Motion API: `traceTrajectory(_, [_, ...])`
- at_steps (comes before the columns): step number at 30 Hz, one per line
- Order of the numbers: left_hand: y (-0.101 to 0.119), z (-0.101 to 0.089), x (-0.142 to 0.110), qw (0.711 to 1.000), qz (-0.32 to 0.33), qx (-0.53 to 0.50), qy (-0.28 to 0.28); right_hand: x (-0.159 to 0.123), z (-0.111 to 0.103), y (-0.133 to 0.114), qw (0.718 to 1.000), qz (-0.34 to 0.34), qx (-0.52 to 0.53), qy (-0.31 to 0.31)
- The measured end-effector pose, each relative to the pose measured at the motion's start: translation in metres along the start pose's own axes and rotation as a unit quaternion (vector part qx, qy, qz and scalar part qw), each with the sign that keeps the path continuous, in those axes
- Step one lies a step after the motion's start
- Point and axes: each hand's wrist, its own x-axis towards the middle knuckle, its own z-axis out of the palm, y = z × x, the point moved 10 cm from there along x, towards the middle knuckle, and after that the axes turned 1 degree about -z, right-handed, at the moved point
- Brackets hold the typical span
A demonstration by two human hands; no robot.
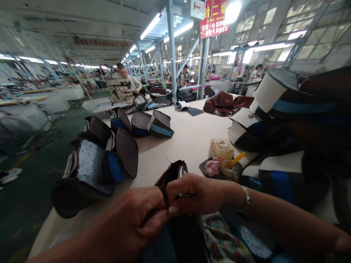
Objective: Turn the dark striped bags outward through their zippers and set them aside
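Observation:
My left hand (142,213) and my right hand (192,193) meet at the front middle of the table. Both are closed, fingers and thumbs pinching the edge of a dark bag piece (186,233). Its upper end rises beyond my knuckles with a loose thread, and a dark blue part lies below my left hand. A small shiny metal bit shows at my right fingers; I cannot tell whether it is a ring or a tool. Patterned cloth (222,237) lies below my right forearm.
A pale table (189,135) carries black-and-blue bag pieces (123,153) at left and a tall pile (276,175) at right. Near my right hand stand a glue pot (226,166) with a yellow stick and a pink rag (212,167). A brown leather piece (219,104) lies behind; a person (131,82) works beyond.

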Motion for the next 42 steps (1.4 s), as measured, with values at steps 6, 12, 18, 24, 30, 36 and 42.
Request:
traceTrajectory(6, [-0.008,-0.023,0.002,0.99,0.0,-0.134,-0.041,-0.013,-0.011,0.024,0.992,0.071,0.099,0.025])
traceTrajectory(12, [-0.011,-0.018,0.009,0.983,0.036,-0.133,-0.122,-0.014,-0.016,0.014,0.983,0.127,0.124,0.049])
traceTrajectory(18, [-0.003,-0.021,0.009,0.984,0.055,-0.13,-0.11,-0.012,-0.017,0.009,0.978,0.187,0.027,0.094])
traceTrajectory(24, [-0.001,-0.014,-0.005,0.994,0.035,-0.083,-0.058,-0.007,-0.007,0.016,0.967,0.249,-0.051,0.013])
traceTrajectory(30, [0.0,-0.006,-0.002,0.994,0.041,-0.088,-0.052,0.001,0.01,0.035,0.953,0.237,0.187,-0.01])
traceTrajectory(36, [0.007,-0.019,0.006,0.97,0.121,-0.159,-0.139,0.0,0.01,0.033,0.953,0.201,0.226,0.009])
traceTrajectory(42, [0.009,-0.023,0.01,0.972,0.155,-0.11,-0.142,0.0,0.003,0.024,0.964,0.194,0.18,-0.007])
